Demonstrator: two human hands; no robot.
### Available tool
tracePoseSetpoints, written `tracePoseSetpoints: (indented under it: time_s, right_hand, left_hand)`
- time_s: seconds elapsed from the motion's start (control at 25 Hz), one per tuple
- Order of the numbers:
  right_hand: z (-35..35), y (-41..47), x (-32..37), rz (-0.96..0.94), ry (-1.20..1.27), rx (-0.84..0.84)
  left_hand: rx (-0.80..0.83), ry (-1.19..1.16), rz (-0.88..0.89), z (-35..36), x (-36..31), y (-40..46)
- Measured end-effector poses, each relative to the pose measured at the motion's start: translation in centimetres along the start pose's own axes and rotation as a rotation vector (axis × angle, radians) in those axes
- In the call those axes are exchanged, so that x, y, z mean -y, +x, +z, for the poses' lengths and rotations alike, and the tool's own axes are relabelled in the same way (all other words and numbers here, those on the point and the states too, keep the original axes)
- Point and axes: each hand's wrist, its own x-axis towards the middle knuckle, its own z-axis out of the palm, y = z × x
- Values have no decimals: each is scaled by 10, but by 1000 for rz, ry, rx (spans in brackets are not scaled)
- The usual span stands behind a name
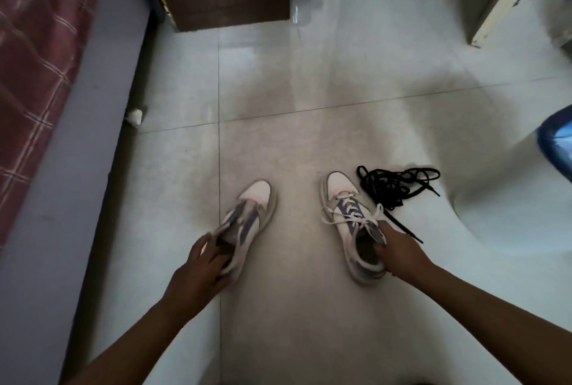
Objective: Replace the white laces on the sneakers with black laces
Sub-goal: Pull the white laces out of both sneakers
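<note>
Sneakers are held at their collars on the tiled floor (309, 75): the blurred white-and-grey left sneaker (247, 217) by the left hand (198, 273), the right sneaker (356, 230), white-laced, by the right hand (399, 251), probably for steadying. Tangled black laces (396, 183) lie just beside.

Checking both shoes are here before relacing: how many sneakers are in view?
2. The left sneaker is on the floor, held at its collar by the left hand; the right sneaker is gripped by the right hand, beside the black laces.
</note>
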Motion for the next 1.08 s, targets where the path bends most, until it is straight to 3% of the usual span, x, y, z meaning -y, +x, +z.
tracePoseSetpoints:
  time_s: [0.12,0.24,0.32,0.48,0.64,0.76,0.92,1.08]
  right_hand:
    - [11,-10,4,4,91,21]
    - [30,-22,11,-49,80,30]
    - [41,-30,15,-76,47,36]
    - [47,-37,21,-149,133,37]
    - [34,-28,18,-134,275,51]
    - [22,-22,13,-115,315,100]
    - [13,-18,16,-38,544,266]
    - [4,-16,24,-35,539,242]
  left_hand:
    - [-54,-98,-180,14,-6,54]
    - [-205,-122,-209,7,-23,103]
    - [-238,-84,-118,16,-51,113]
    - [-23,-343,63,49,-120,85]
    - [64,-456,-40,61,-135,86]
    - [-3,-493,-105,61,-133,86]
    - [-112,-367,133,57,-139,86]
    - [-183,-346,181,56,-142,88]
